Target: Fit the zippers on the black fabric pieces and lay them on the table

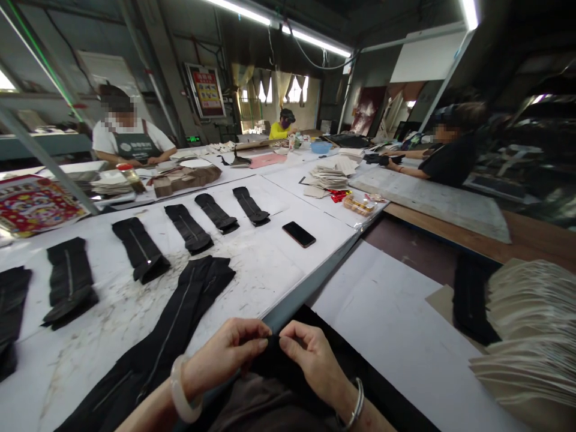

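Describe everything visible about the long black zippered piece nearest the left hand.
The long black zippered piece looks like matte fabric or leather, with a zip running lengthwise down its middle. It lies flat and diagonal on the scuffed white table, its far end wider. The left hand, pinching dark material with the right hand, hangs over its near part; contact is unclear.

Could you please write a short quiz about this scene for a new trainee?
1. True or false: the phone lies in the left hand.
2. What do the left hand and the right hand pinch together? A. black fabric B. paper C. a bottle
3. Fill in: the bangle on the left wrist is ____.
Key: 1 false, it lies on the table; 2 A; 3 white.
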A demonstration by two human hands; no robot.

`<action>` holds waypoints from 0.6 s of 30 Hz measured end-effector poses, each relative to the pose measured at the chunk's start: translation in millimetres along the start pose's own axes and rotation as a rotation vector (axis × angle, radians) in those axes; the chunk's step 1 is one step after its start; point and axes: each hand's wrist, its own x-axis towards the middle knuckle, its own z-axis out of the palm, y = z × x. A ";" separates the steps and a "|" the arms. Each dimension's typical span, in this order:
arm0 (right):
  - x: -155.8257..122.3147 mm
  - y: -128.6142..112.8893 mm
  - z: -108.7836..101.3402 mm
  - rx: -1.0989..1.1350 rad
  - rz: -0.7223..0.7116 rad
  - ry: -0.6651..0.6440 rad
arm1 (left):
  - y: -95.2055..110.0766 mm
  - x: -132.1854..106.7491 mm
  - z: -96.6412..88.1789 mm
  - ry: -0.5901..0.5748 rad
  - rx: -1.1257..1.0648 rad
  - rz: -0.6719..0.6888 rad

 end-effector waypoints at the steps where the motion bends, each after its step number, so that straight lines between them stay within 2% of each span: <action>1: 0.5 -0.9 1.4 0.002 -0.020 0.005 | 1.4 -0.9 -0.2 -0.007 0.015 0.007; 6: 1.2 -6.0 6.9 -0.019 -0.012 -0.002 | 2.8 -2.4 -0.8 0.006 0.031 0.039; 12: 3.7 -11.9 9.3 0.011 -0.007 0.017 | -11.4 3.2 2.6 0.019 -0.129 -0.002; 16: 4.9 4.3 -6.6 -0.003 0.046 -0.022 | -11.5 -1.3 -2.3 0.062 -0.261 -0.081; 18: 2.5 19.4 -23.8 -0.076 0.095 -0.054 | -10.7 -8.9 -11.8 0.147 -0.288 -0.089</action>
